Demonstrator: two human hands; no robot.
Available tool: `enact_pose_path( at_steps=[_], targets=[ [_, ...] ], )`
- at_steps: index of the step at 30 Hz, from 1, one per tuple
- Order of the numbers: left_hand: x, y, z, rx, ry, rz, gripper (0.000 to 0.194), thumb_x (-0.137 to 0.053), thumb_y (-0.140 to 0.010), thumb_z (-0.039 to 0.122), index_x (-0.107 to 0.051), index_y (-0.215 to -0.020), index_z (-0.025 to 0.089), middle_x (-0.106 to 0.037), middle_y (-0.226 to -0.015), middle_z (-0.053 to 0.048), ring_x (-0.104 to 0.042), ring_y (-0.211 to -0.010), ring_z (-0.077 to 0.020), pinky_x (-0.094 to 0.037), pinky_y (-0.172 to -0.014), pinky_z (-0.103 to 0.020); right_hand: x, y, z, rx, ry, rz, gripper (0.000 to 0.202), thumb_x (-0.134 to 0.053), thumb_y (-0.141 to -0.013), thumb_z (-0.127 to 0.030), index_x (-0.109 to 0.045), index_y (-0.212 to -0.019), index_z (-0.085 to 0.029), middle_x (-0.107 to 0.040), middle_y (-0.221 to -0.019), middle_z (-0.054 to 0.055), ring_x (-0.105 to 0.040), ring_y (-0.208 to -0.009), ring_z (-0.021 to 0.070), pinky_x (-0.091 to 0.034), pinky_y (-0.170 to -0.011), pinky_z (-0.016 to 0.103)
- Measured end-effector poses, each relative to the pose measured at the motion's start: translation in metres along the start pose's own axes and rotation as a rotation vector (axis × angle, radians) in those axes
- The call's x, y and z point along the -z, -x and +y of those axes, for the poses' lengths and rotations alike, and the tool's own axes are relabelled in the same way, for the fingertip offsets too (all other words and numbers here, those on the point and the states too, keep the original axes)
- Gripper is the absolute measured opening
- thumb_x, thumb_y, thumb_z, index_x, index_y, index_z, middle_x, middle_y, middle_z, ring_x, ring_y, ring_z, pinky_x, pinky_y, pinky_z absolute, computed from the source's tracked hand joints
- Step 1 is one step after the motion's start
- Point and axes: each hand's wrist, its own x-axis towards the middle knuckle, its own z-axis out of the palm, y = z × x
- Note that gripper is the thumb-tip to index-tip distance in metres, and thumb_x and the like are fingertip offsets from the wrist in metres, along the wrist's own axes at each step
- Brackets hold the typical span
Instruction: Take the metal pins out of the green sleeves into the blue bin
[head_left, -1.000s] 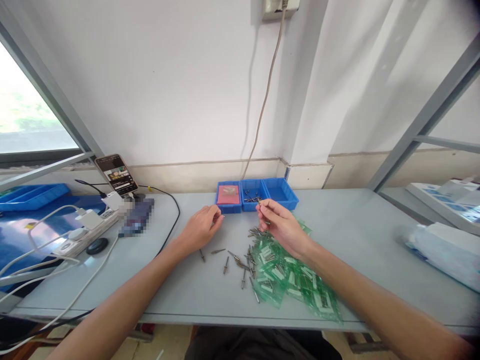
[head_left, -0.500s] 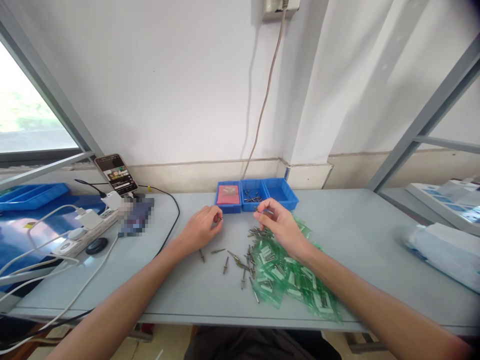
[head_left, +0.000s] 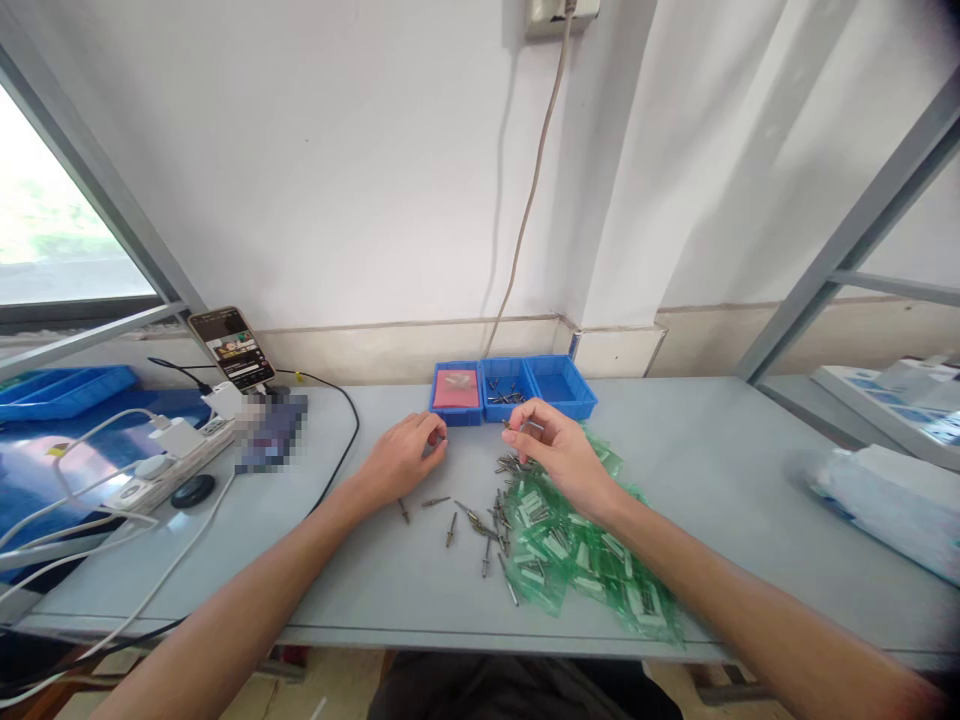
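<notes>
Above the grey table [head_left: 352,590], near the middle blue bin [head_left: 504,413], pinched a small metal piece [head_left: 507,426] between thumb and forefinger of the right hand [head_left: 559,455].
Had the left hand [head_left: 401,455] to the left, fingers curled in, but could not tell what, if anything, was inside. Saw loose metal pins [head_left: 451,530] scattered on the near side, with green bags [head_left: 600,560] beside them to the right; on the far side, a left blue bin [head_left: 456,418] with a pink packet [head_left: 456,398], and a right blue bin [head_left: 562,385]; far left, a phone [head_left: 232,350] propped upright, leaning back, near a power strip [head_left: 161,478].
</notes>
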Motion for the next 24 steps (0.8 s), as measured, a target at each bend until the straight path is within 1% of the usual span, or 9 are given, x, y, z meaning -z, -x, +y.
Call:
enact_pose_path(
  at_steps=[2, 8, 12, 19, 22, 24],
  targets=[
    [0.001, 0.000, 0.001, 0.003, -0.002, -0.002, 0.006, -0.051, -0.102, 0.026, -0.056, -0.105, 0.024, -0.064, -0.094, -0.002, -0.061, -0.087, -0.0206, -0.044, -0.077, -0.033, 0.001, 0.000, 0.001, -0.002, -0.021, -0.027, 0.027, -0.081, -0.087, -0.044, -0.062, -0.089, -0.024, -0.058, -0.095, -0.001, -0.051, -0.067, 0.0126, -0.042, -0.064, 0.029],
    [0.001, 0.000, 0.002, 0.002, -0.013, -0.003, 0.007, -0.050, -0.103, 0.027, -0.055, -0.103, 0.023, -0.065, -0.094, -0.002, -0.061, -0.087, -0.0204, -0.044, -0.076, -0.033, -0.001, 0.002, 0.003, -0.036, -0.055, -0.123, 0.025, -0.077, -0.092, -0.047, -0.069, -0.096, -0.024, -0.062, -0.093, 0.000, -0.052, -0.067, 0.0127, -0.042, -0.066, 0.029],
    [-0.001, 0.000, 0.000, -0.010, -0.008, -0.003, 0.010, -0.049, -0.106, 0.030, -0.055, -0.103, 0.023, -0.065, -0.095, -0.002, -0.061, -0.088, -0.0203, -0.044, -0.077, -0.033, -0.001, 0.003, 0.005, -0.051, -0.060, -0.173, 0.027, -0.073, -0.095, -0.049, -0.070, -0.093, -0.022, -0.065, -0.093, 0.001, -0.052, -0.066, 0.0123, -0.044, -0.069, 0.030],
    [-0.003, -0.001, 0.000, -0.015, -0.025, -0.029, 0.022, -0.040, -0.111, 0.035, -0.055, -0.101, 0.022, -0.064, -0.095, -0.003, -0.059, -0.087, -0.0206, -0.045, -0.078, -0.034, 0.003, 0.001, 0.013, -0.104, -0.125, -0.178, 0.031, -0.071, -0.098, -0.051, -0.070, -0.094, -0.020, -0.065, -0.090, 0.001, -0.051, -0.066, 0.0115, -0.040, -0.065, 0.028],
    [-0.003, -0.001, 0.000, -0.010, -0.044, -0.040, 0.026, -0.035, -0.112, 0.035, -0.054, -0.099, 0.022, -0.064, -0.097, -0.004, -0.060, -0.090, -0.0212, -0.045, -0.081, -0.035, 0.003, 0.000, 0.011, -0.144, -0.218, -0.178, 0.029, -0.070, -0.099, -0.049, -0.071, -0.097, -0.020, -0.061, -0.085, 0.000, -0.051, -0.066, 0.0115, -0.039, -0.065, 0.027],
    [-0.003, -0.001, 0.000, -0.015, -0.051, -0.038, 0.028, -0.033, -0.113, 0.035, -0.055, -0.099, 0.022, -0.064, -0.098, -0.004, -0.060, -0.093, -0.0217, -0.045, -0.083, -0.036, 0.002, 0.000, 0.008, -0.173, -0.313, -0.178, 0.028, -0.072, -0.098, -0.047, -0.070, -0.095, -0.020, -0.057, -0.080, -0.001, -0.049, -0.065, 0.0115, -0.038, -0.065, 0.027]
  ],
)
